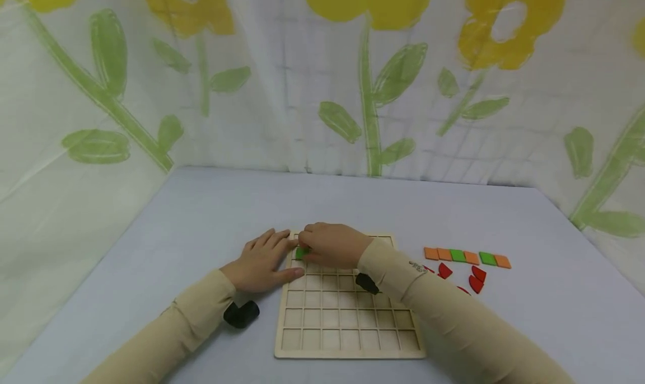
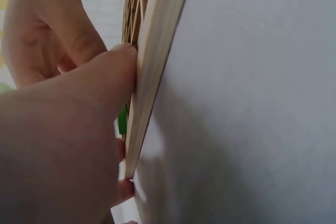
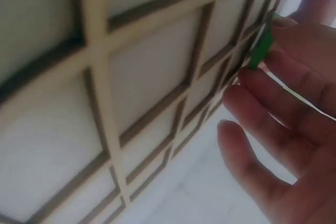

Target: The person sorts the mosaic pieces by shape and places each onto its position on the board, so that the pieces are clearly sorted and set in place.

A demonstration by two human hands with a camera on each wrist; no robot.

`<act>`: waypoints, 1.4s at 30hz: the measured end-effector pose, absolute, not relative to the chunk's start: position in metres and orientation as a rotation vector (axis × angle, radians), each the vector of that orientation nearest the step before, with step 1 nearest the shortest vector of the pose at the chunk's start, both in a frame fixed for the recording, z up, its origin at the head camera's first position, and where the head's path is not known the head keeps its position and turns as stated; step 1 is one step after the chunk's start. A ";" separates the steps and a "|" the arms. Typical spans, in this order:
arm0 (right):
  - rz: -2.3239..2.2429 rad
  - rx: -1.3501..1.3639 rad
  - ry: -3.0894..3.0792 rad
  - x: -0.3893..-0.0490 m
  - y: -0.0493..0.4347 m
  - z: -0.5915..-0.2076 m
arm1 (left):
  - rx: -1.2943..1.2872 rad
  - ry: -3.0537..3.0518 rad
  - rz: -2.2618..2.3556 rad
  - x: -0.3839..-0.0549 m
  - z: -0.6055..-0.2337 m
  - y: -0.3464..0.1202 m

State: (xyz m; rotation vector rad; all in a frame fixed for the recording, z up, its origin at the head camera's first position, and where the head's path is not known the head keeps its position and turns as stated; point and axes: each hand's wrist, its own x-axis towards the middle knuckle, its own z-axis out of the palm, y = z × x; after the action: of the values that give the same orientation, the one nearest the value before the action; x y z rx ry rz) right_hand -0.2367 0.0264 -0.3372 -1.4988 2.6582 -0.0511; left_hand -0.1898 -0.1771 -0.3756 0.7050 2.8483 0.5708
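A wooden grid board (image 1: pixel 350 354) with square cells lies flat in front of me. My left hand (image 1: pixel 259 263) rests at its upper left edge, fingers spread and thumb laid on the frame. Above the board's upper left corner, my right hand (image 1: pixel 335 245) pinches a small green square tile (image 3: pixel 261 48) between thumb and fingers. That tile is close over the cells near the left edge, partly covered by the fingers in the head view. In the right wrist view the other fingers (image 3: pixel 236 142) hang loosely beside the grid.
Right of the board, orange and green square tiles (image 1: pixel 457 255) stand in a row. Several red quarter-round pieces (image 1: pixel 476 284) are scattered below them, some partly behind the right sleeve (image 1: pixel 443 300). A flower-printed curtain (image 1: pixel 282 93) hangs behind the table (image 1: pixel 227 199).
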 end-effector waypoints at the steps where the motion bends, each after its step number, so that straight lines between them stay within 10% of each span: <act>1: -0.054 -1.497 2.663 -0.237 0.026 -0.337 | 0.710 2.846 0.573 -0.190 -0.375 -0.177; 26: -0.052 -1.509 2.601 -0.243 0.020 -0.326 | 0.687 2.709 0.524 -0.204 -0.350 -0.181; 42: -0.271 -1.007 2.714 -0.217 0.151 -0.264 | 0.762 2.700 0.613 -0.215 -0.372 -0.206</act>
State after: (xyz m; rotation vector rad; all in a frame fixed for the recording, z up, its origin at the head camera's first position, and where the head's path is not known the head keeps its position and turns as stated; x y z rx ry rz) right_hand -0.2175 0.1512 -0.2645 -1.0072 2.7145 -0.2711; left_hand -0.2149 -0.2058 -0.3720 0.7620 2.7000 0.6135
